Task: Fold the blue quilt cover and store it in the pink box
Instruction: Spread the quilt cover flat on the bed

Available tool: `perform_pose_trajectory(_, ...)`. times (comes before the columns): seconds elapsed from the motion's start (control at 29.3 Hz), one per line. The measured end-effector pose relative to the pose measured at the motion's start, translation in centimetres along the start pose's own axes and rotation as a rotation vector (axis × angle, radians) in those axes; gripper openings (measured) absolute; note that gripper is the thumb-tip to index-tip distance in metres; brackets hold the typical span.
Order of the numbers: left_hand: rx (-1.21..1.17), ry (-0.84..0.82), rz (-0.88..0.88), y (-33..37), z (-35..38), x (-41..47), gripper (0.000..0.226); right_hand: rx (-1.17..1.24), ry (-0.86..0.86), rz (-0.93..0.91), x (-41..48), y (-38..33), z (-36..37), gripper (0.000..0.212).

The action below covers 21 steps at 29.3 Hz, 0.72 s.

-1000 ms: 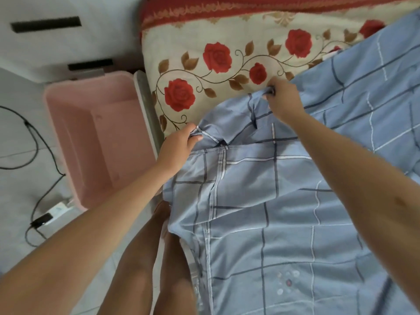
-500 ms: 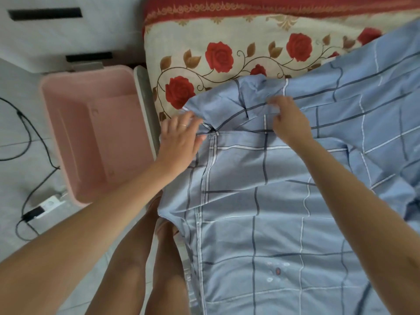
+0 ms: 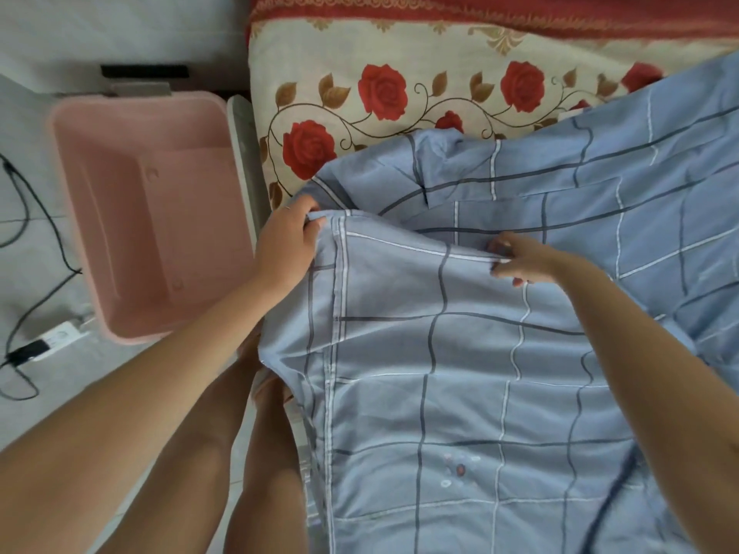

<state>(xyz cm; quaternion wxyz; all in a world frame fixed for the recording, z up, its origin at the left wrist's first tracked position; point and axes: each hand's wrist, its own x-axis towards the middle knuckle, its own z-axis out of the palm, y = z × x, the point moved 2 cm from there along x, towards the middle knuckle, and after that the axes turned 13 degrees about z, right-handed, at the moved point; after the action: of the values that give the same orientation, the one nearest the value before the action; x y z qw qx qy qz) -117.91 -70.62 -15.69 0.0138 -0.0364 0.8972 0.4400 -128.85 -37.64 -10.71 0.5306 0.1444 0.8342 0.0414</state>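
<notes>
Since half a second ago, both hands have been drawn back toward the body, and the folded edge of the blue quilt cover (image 3: 460, 353) is now pinched between them: the left hand (image 3: 286, 249) is closed on its corner at about 9 o'clock of the cloth, while the right hand (image 3: 520, 259) grips the same edge with curled fingers at about 1 o'clock. The cover is spread over the rose-patterned bedspread (image 3: 400, 94), and the pink box (image 3: 132, 217) is stood open on the floor at 9 o'clock, just beside the bed.

Grey tiled floor (image 3: 36, 217), rose-print bedspread (image 3: 440, 54), black cable (image 3: 44, 297), white cabinet (image 3: 120, 30).
</notes>
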Motion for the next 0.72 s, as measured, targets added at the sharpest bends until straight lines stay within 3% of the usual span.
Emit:
perform_pose_trajectory(0.1,0.006,0.015,0.006,-0.2,-1.2,-0.4,0.009,-0.079,0.164,-0.050,-0.2,-0.7,-0.2,0.034)
perform_pose_trajectory(0.24,0.009,0.086,-0.033,-1.0,-2.6,-0.1,0.008,0.356,0.096,-0.075,-0.6,-1.9,-2.7,0.021)
perform_pose_trajectory(0.41,0.023,0.096,-0.063,-2.5,-2.4,0.8,0.008,0.240,0.249,-0.191,0.2,-4.2,-6.1,0.013)
perform_pose_trajectory(0.55,0.010,0.160,-0.170,-4.3,-2.6,1.3,0.008,0.305,0.197,-0.237,1.2,-6.7,-5.5,0.012)
perform_pose_trajectory(0.72,0.101,0.161,-0.226,-5.3,-2.5,1.1,0.012,0.222,0.592,-0.253,2.2,-6.8,-2.5,0.023)
